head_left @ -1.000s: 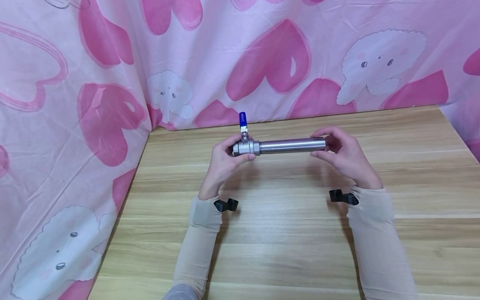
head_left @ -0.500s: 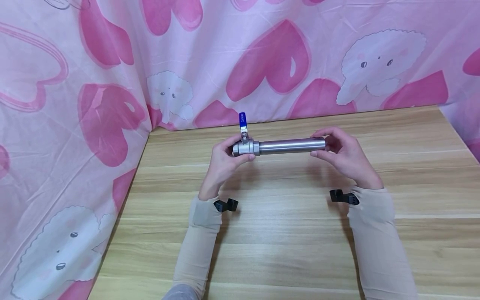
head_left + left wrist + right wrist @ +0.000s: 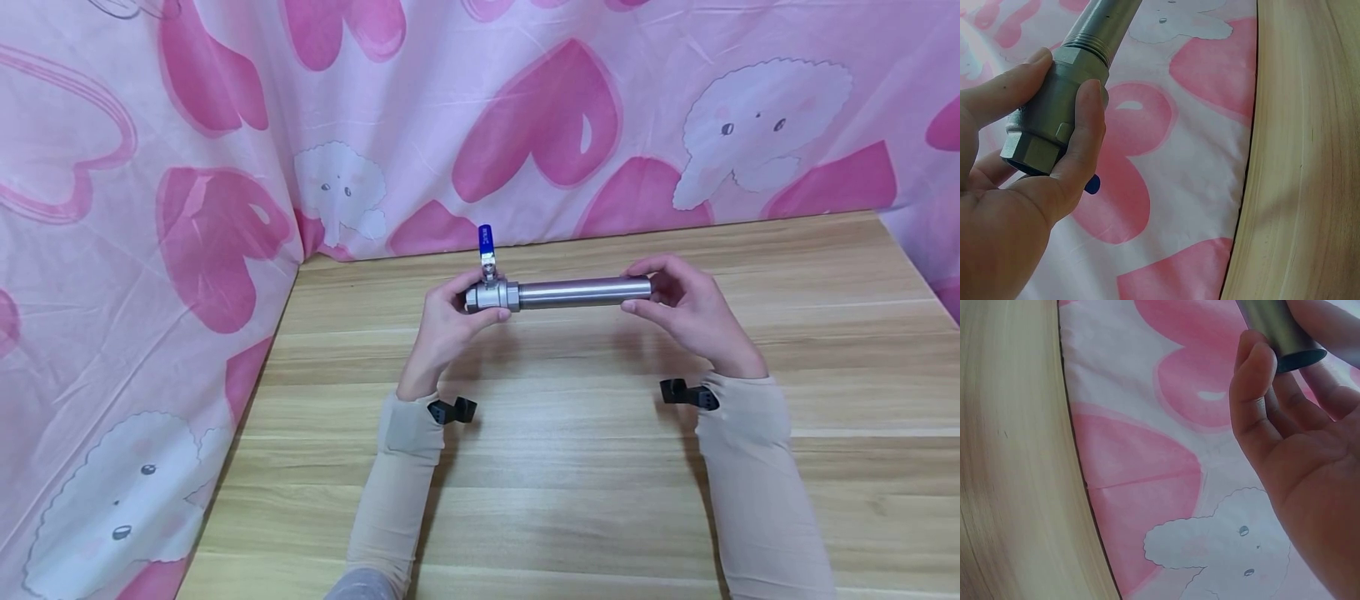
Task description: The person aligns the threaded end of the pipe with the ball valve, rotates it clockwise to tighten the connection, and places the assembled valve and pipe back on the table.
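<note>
A silver ball valve (image 3: 491, 295) with a blue-sleeved lever (image 3: 487, 242) is joined to a shiny metal pipe (image 3: 585, 292). My left hand (image 3: 442, 327) grips the valve body at its left end, thumb on the near side. In the left wrist view, some thread shows on the pipe (image 3: 1102, 25) where it enters the valve's hex end. My right hand (image 3: 693, 312) pinches the pipe's free end between thumb and fingers. The right wrist view shows that pipe end (image 3: 1300, 360) as an open, round mouth. Both hands hold the joined piece level above the table.
The wood-grain table (image 3: 570, 483) spreads beneath both arms. A pink curtain (image 3: 420, 108) with hearts and white cartoon animals hangs along the back and left edges. Small black devices (image 3: 452, 410) are strapped at both wrists.
</note>
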Demonstrator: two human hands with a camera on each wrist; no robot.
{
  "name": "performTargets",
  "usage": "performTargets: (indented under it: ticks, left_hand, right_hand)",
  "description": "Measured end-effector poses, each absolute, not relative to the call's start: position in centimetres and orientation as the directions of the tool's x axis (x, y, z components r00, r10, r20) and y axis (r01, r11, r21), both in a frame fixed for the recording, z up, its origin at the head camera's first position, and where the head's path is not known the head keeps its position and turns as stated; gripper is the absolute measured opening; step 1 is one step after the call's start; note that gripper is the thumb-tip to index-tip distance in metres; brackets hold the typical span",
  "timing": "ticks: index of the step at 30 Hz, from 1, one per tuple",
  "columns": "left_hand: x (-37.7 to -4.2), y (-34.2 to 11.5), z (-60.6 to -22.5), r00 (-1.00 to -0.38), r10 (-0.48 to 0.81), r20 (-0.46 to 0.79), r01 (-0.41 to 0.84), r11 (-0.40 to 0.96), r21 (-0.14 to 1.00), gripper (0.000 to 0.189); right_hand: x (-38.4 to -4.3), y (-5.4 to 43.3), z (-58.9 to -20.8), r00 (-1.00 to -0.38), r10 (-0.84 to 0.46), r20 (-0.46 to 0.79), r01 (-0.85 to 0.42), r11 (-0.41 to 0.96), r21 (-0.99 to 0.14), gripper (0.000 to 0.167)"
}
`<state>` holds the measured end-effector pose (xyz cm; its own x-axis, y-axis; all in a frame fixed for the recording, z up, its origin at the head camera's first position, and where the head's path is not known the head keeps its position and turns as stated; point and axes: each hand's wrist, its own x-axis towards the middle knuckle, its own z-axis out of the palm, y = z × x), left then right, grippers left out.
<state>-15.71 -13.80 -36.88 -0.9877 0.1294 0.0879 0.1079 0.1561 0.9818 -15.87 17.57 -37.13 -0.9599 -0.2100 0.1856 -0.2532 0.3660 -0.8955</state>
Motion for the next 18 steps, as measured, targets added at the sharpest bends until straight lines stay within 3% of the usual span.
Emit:
performTargets:
  ticks: [18]
  left_hand:
    - [-15.57, -13.77, -36.78, -0.987, 0.135, 0.09, 0.112, 0.17, 0.979, 0.055]
  right_hand:
    - [-15.81, 17.65, -37.15, -0.968, -0.196, 0.157, -0.226, 0.407, -0.885, 0.035]
